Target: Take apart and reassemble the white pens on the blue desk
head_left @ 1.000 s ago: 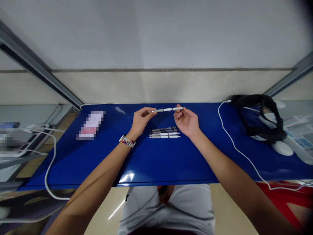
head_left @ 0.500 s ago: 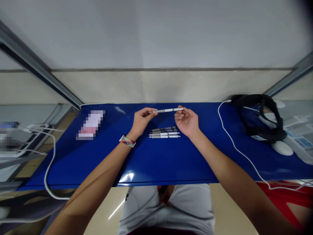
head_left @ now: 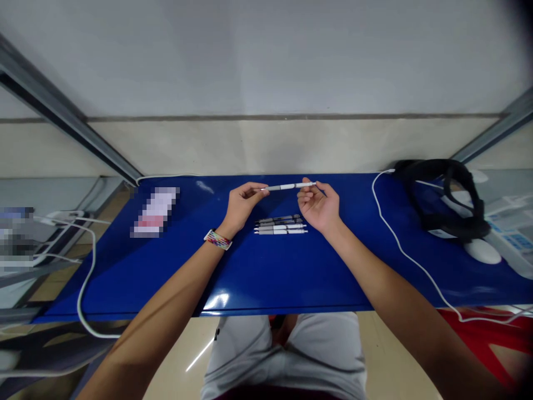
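Observation:
A white pen with a grey grip section point(head_left: 287, 186) is held level above the far half of the blue table. My left hand point(head_left: 240, 209) pinches its grey end between thumb and fingers. At the white end, my right hand point(head_left: 320, 210) has its fingertips on the pen, the other fingers curled, palm facing up. Just below the hands, several pens lie side by side on the table: white-and-grey pens point(head_left: 287, 231) nearer me and darker pens point(head_left: 281, 219) behind them. A colourful woven band point(head_left: 218, 239) circles my left wrist.
The blue table point(head_left: 283, 272) runs up to a pale wall. A blurred pink-and-white item point(head_left: 155, 212) lies at the left. On the right are a black headset point(head_left: 452, 222), a white rounded device point(head_left: 483, 251) and a white cable point(head_left: 395, 244). Metal posts frame both sides.
The held pen's white end and my right fingertips have shifted very slightly right and up. My left hand and the pens on the table stay as they were.

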